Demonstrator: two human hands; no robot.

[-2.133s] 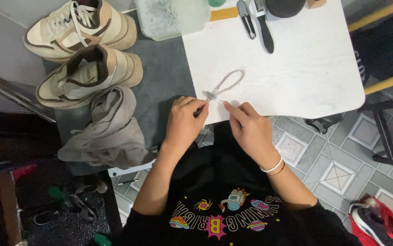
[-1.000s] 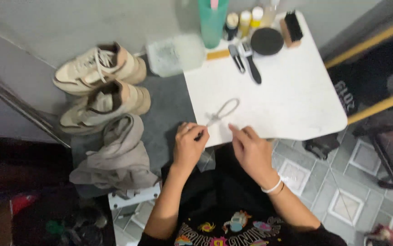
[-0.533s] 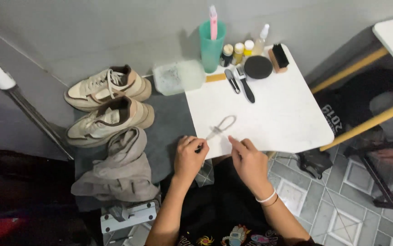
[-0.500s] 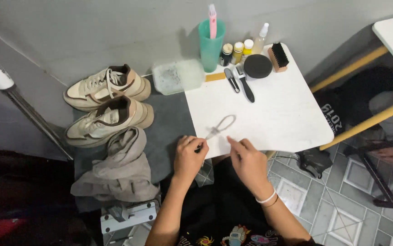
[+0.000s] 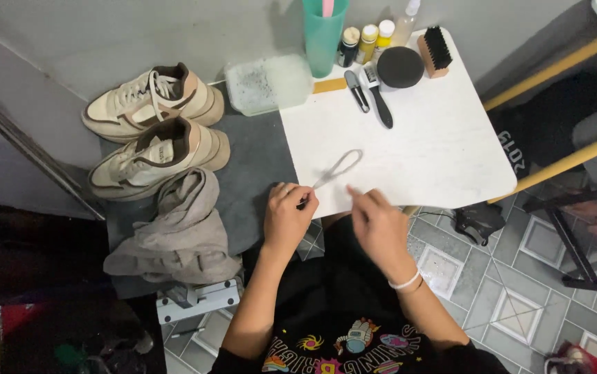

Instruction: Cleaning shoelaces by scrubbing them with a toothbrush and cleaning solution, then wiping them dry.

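While left hand pinches looped shoelace, right hand grip loose, beside it.

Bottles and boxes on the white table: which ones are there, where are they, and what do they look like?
Green cup: tall, back edge, pink stick inside.
Dark bottle: small, pale cap, right of cup.
Yellow bottle: small, pale cap, next along.
Clear bottle: slim, white nozzle.
Black tin: round, flat, before the bottles.
Plastic tub: clear, rectangular, left of table.
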